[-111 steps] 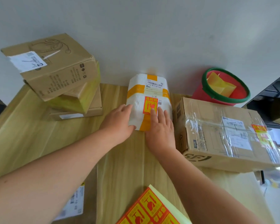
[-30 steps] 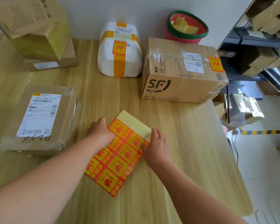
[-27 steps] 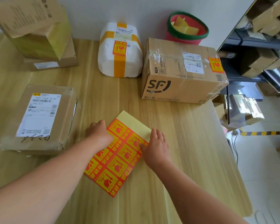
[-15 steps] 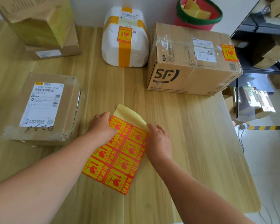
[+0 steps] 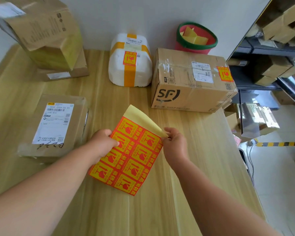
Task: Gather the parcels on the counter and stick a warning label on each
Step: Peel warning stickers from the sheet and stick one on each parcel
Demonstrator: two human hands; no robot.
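A sheet of red and yellow warning labels [image 5: 129, 155] is lifted off the wooden counter [image 5: 186, 167]. My left hand [image 5: 103, 143] grips its left edge. My right hand [image 5: 173, 143] pinches the sheet's upper right corner, where the pale yellow backing curls away. A flat brown parcel [image 5: 58, 126] with a white shipping label lies to the left, with no warning label visible on it. Behind stand a white foam parcel [image 5: 130, 62] with orange tape and an SF cardboard box [image 5: 191, 82]; each carries a warning label.
A stack of cardboard boxes [image 5: 48, 41] leans at the back left. A red bin with a green rim [image 5: 196, 40] holds yellow backing scraps behind the SF box. Dark shelving with more boxes [image 5: 276, 48] stands to the right, past the counter's right edge.
Both hands left the white foam parcel and came to the label sheet. It lay flat on the counter; now it is lifted, and my right hand pinches its corner.
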